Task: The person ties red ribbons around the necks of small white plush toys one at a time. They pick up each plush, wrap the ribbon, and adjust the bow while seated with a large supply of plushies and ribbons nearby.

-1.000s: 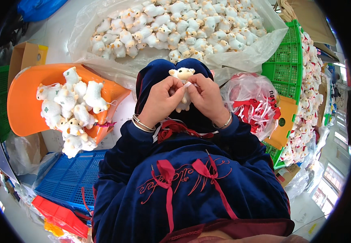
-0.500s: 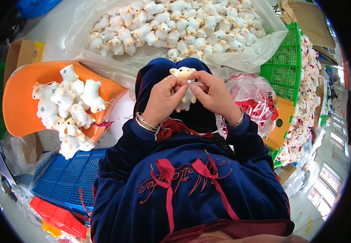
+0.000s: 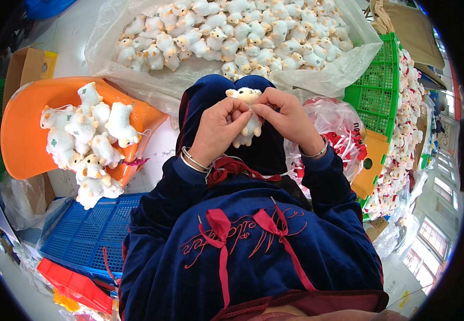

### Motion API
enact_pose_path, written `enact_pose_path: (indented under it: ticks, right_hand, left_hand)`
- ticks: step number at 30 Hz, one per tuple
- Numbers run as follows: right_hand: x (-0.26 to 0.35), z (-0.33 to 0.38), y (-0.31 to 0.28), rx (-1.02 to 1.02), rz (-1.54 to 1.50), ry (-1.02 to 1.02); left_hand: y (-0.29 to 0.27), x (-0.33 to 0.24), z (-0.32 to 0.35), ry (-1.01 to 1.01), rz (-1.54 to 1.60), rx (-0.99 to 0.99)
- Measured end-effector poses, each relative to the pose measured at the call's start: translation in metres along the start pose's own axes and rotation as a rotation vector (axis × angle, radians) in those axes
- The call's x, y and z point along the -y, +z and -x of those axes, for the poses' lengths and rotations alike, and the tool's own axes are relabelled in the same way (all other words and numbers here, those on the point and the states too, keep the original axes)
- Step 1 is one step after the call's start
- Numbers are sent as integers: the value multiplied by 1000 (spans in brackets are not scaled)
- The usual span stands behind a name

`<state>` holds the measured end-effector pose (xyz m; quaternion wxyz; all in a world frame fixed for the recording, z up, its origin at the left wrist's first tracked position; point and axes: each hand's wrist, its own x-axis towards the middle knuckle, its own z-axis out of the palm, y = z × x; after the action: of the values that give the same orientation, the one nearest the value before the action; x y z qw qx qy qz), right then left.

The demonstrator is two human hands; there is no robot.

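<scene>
A small white plush sheep (image 3: 250,127) faces up over my lap, its cream face (image 3: 244,95) showing above my fingers. My left hand (image 3: 221,125) is closed at the sheep's neck, thumb and fingers pinched together. From the other side my right hand (image 3: 285,117) pinches at the same spot, with thumb and forefinger tips almost meeting the left ones. Both are at the thin white ribbon around the neck, which my fingertips now mostly hide. The toy's body and feet hang below the hands.
Several plush sheep (image 3: 90,139) lie on an orange chair seat (image 3: 26,128) at left. Ahead, a clear plastic sheet (image 3: 101,48) holds a large heap of them. At right are a bag of red pieces with ribbons (image 3: 333,123) and a green crate (image 3: 374,91). A blue crate (image 3: 93,227) stands lower left.
My right hand has shifted slightly right and its fingers have drawn in. The white ribbon that showed between my fingertips is now mostly covered. The sheep stays in place.
</scene>
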<state>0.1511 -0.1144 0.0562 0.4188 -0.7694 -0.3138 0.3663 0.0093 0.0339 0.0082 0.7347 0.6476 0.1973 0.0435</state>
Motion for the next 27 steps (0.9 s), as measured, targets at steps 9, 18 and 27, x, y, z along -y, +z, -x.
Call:
enact_pose_path:
  ticks: [9, 18, 27]
  right_hand:
    - [7, -4, -1, 24, 50, 16]
    - [9, -5, -15, 1, -122, 136]
    - [1, -10, -28, 228, -15, 229]
  left_hand:
    - [6, 1, 0, 58, 62, -20]
    - [10, 3, 2, 48, 91, -84]
    - [13, 7, 2, 201, 13, -130]
